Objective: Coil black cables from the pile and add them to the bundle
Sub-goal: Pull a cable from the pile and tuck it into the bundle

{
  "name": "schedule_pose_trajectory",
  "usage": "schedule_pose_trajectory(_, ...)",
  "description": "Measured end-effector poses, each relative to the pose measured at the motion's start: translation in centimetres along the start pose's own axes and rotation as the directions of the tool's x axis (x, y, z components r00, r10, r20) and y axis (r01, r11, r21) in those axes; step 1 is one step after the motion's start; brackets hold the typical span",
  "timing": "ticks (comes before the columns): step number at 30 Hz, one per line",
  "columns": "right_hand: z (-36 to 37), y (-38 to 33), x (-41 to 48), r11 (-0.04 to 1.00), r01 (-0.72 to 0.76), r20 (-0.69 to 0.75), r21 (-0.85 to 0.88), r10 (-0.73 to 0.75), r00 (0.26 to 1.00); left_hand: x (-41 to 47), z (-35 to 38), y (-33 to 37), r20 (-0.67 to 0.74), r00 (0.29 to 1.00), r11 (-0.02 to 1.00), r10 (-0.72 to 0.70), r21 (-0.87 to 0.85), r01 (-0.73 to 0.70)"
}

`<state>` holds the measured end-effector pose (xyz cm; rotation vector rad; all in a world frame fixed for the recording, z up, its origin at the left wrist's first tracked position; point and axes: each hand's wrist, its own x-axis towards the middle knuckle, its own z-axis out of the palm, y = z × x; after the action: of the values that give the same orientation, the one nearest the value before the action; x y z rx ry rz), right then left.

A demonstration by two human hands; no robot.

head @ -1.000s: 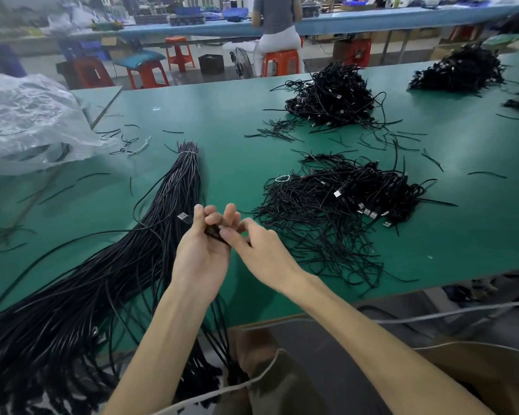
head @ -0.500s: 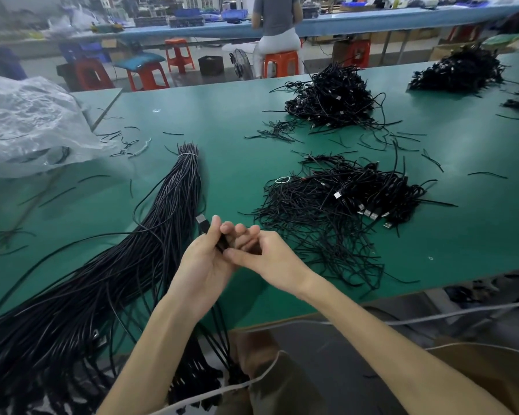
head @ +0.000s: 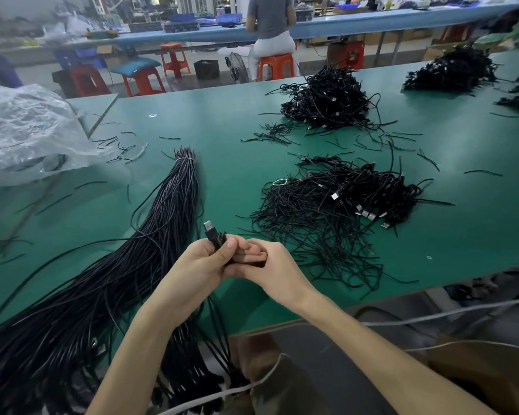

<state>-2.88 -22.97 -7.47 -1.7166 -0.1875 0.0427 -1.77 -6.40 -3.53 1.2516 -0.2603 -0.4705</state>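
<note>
Gripping the black cable (head: 219, 239) with both hands, you have your left hand (head: 198, 266) curled round it, thumb pressed on top. The fingers (head: 253, 254) of your right hand (head: 277, 275) are curled in against the same spot and pinch it from the other side. Its USB plug (head: 209, 228) sticks up just above your left thumb. The rest of the cable seems to drop below your palms toward the table (head: 222, 130) edge. Your fingers hide how much of it is already looped, so I cannot tell.

The likeliest slip is at that thumb. With both hands crowded onto one small point, any loops under them probably rely on that single pinch, and easing it to re-grip could let them spring open.

The strands hanging beneath your wrists run close to the sheaf of long cables (head: 150, 250) just left of your left knuckles. If you draw slack upward fast, the tail may snag a neighbour and drag it along, or pull several off the edge.

Bending tightly right under the plug could kink the cable at its neck, so start the first turn a little lower.

To the right of your right fingers, the heap of cables (head: 336, 211) throws out stray ends that reach near your knuckles. A coil dropped there carelessly could catch on them and loosen.
</note>
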Motion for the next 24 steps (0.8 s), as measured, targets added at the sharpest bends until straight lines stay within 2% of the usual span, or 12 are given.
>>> schedule_pose_trajectory(6, -0.2, 0.1, 0.0, 0.993, -0.014, 0.056, 0.119, 0.008, 0.998, -0.6, 0.4, -0.2, 0.047, 0.999, 1.000, 0.024, -0.021, -0.023)
schedule_pose_trajectory(9, -0.4, 0.2, -0.2, 0.996, -0.048, 0.106, 0.076, 0.040, 0.994, -0.6, 0.5, -0.4, 0.025, 0.999, 0.999, -0.028, -0.029, 0.029)
schedule_pose_trajectory(11, -0.1, 0.5, -0.3, 0.997, -0.054, 0.078, 0.053, 0.050, 0.996, -0.5, 0.7, -0.3, -0.018, 0.999, 0.998, -0.048, -0.030, 0.048)
schedule_pose_trajectory(15, 0.7, 0.3, -0.3, 0.989, -0.026, 0.054, 0.146, 0.018, 0.998, 0.0, 1.0, 0.2, -0.062, 0.998, 0.998, 0.012, 0.063, -0.008)
schedule_pose_trajectory(21, 0.8, 0.5, -1.1, 0.966, 0.071, -0.007, 0.247, -0.072, 0.997, -1.1, 1.3, 0.4, 0.022, 0.995, 0.984, 0.098, 0.150, -0.101)
schedule_pose_trajectory(24, 0.8, 0.7, -1.1, 0.968, 0.103, -0.076, 0.230, -0.087, 0.993, -1.0, 1.1, 0.3, 0.059, 0.990, 0.976, 0.125, 0.171, -0.133)
